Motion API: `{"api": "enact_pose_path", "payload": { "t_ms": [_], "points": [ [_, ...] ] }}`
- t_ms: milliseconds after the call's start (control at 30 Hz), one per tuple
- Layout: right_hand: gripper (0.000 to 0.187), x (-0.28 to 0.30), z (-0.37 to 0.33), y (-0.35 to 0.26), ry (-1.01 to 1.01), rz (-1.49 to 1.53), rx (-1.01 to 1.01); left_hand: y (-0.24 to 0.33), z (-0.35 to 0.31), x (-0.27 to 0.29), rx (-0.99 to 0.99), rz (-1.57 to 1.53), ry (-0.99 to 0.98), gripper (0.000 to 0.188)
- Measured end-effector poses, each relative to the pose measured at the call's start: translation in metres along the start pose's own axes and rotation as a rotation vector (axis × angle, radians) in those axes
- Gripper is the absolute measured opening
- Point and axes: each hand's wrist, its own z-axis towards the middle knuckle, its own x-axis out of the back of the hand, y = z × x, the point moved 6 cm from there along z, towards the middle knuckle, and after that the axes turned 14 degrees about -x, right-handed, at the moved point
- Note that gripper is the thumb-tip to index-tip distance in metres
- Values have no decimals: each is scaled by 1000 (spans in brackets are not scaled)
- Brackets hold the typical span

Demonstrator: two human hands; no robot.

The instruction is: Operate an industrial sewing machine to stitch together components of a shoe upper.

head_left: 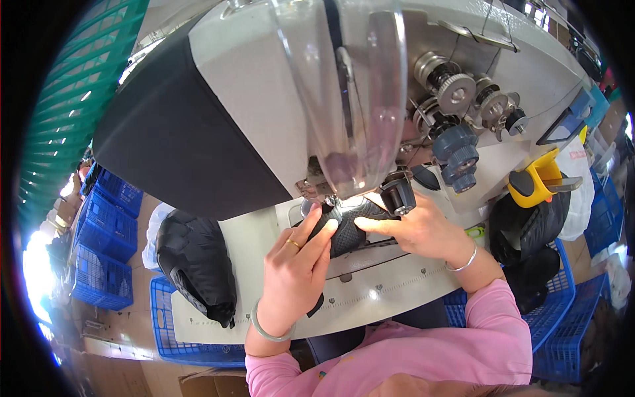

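A: How far along does the work look?

B: Under way and unfinished, it seems: the black textured piece (347, 235) lies beneath the sewing machine (241, 66), by the needle area. How much is stitched or left cannot be told.

A: And the hands?

B: The left hand (294, 274) lays extended fingers on the piece's left side; whether it pinches is unclear. The right hand (430, 228) sets its thumb on the right side, other fingers partly behind a dark cylinder (398, 196), so its grip cannot be told.

A: What else is around?

B: A black bundle (195, 261) (puffy, by its look) sits at the left end of the tabletop (403, 291). A yellow object (546, 169) is at right; blue crates (102, 281) stack at far left. The clear guard (383, 99) hangs above, partly blocking the view.
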Motion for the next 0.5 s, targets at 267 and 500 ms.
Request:
{"api": "enact_pose_path", "payload": {
  "t_ms": [267, 500],
  "points": [
    [54, 3, 4, -9, 142, -5, -31, 4, -2, -6, -84, 161, -83, 32],
    [55, 2, 7, -2, 156, 63, -26, -1, -1, -7, -105, 180, -72, 33]
  ]
}}
